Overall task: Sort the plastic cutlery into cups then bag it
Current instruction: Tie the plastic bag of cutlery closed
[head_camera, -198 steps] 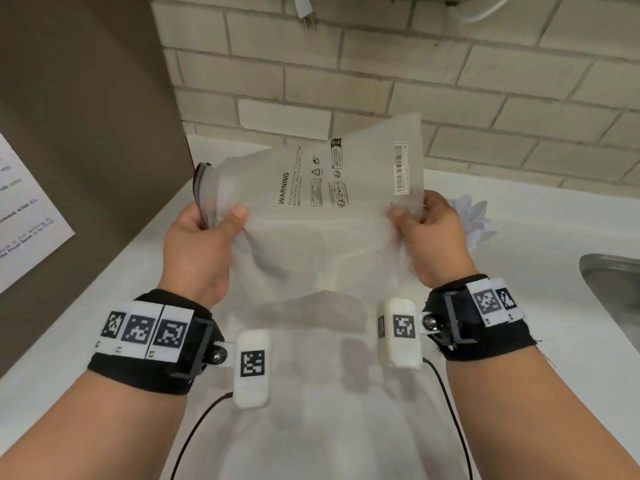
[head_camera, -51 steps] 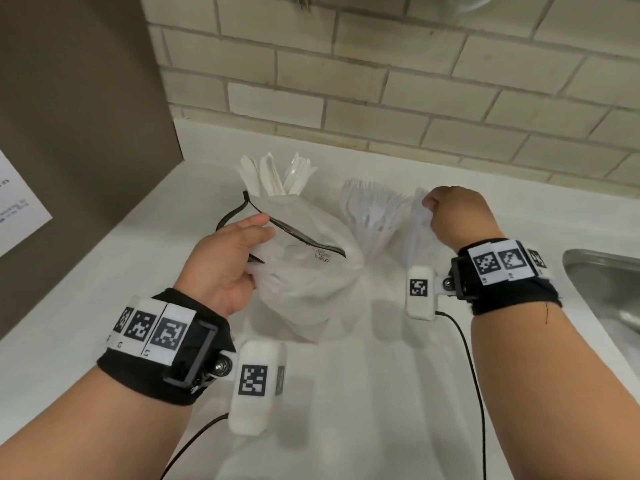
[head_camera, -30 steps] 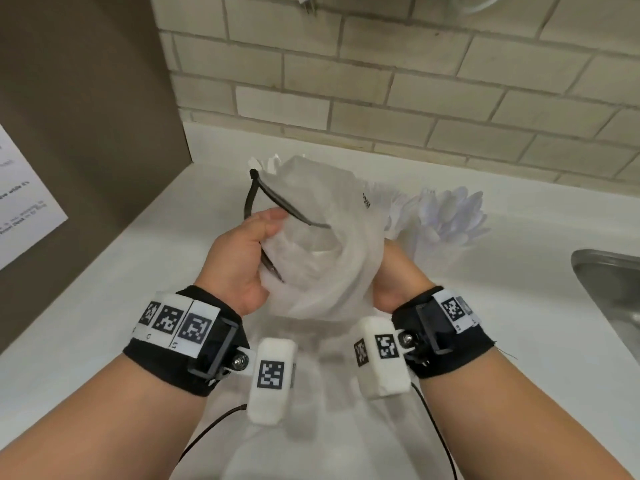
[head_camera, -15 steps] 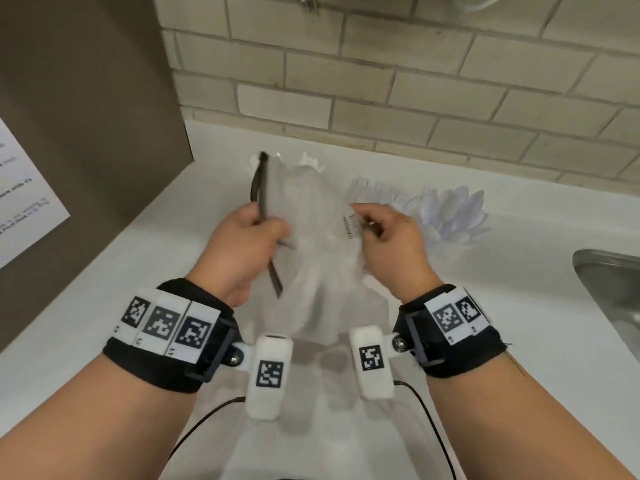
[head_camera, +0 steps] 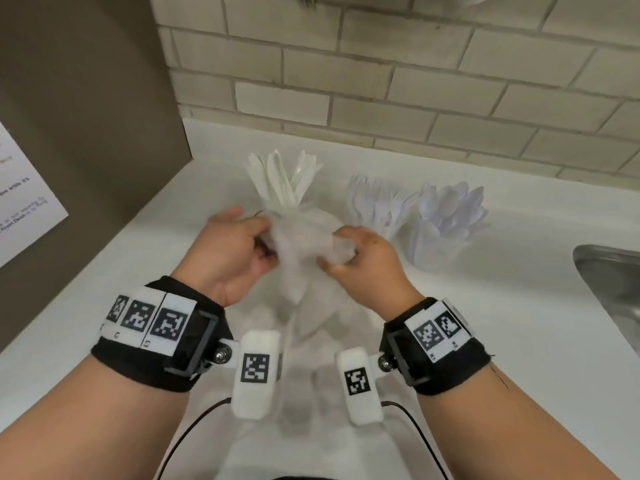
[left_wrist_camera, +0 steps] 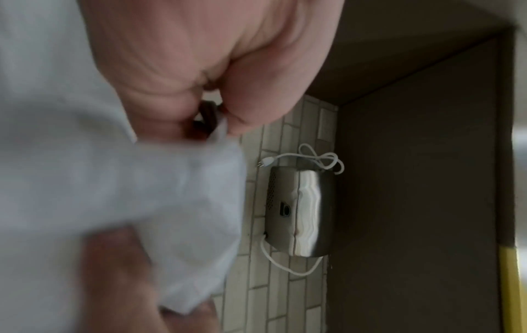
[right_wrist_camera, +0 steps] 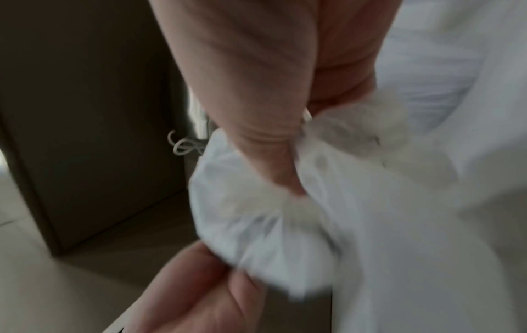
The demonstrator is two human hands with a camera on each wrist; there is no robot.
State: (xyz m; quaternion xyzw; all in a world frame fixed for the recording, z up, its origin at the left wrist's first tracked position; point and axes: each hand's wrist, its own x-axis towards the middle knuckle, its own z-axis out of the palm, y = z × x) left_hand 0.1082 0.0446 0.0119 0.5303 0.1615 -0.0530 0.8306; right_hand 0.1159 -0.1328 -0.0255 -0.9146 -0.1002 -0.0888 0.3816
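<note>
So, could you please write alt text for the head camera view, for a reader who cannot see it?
Two hands, the left hand and the right hand, grip a crumpled translucent plastic bag above a white counter. Behind it stand three cups of white cutlery: knives, forks and spoons. A brick wall rises behind; a sink edge shows at right.

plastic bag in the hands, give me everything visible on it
The plastic bag is thin, translucent white film, crumpled and bunched, held above the white counter in front of the cup of knives. The left hand grips its left side, where a dark band or cord at its edge shows between the fingers; the right hand pinches gathered film on the right. Its lower part hangs to a point. Nothing can be made out inside it. The wrist views are blurred.
</note>
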